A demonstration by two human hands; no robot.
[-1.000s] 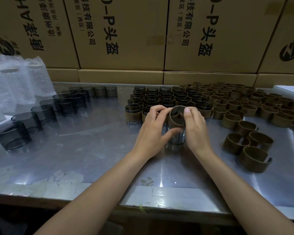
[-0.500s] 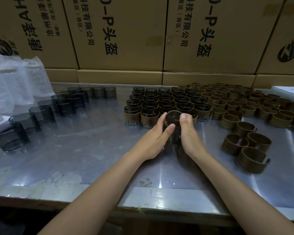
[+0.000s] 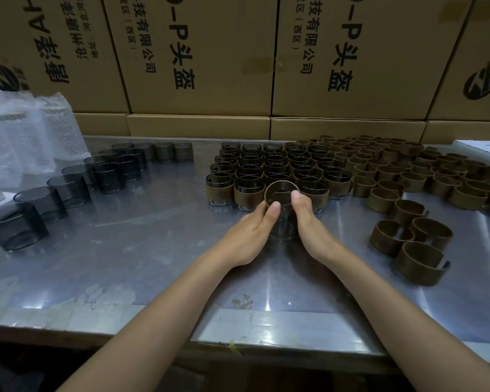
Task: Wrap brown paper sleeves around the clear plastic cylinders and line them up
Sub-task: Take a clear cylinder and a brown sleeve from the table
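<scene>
A clear plastic cylinder stands on the metal table with a brown paper sleeve around its upper part. My left hand and my right hand grip it from either side, thumbs on the sleeve's near rim. It sits at the front of a block of sleeved cylinders lined up in rows. Bare dark-tinted cylinders stand in a curved line at the left. Loose brown sleeves cover the right side, with three more nearer me.
Stacked cardboard boxes form a wall behind the table. Bubble-wrap bags lie at the far left. A white sheet sits at the back right. The table's front edge runs below my forearms.
Both hands carried the sleeved cylinder from the air down and away from me, setting it on the table at the front of the wrapped rows. The sleeve now rides higher on the cylinder.
</scene>
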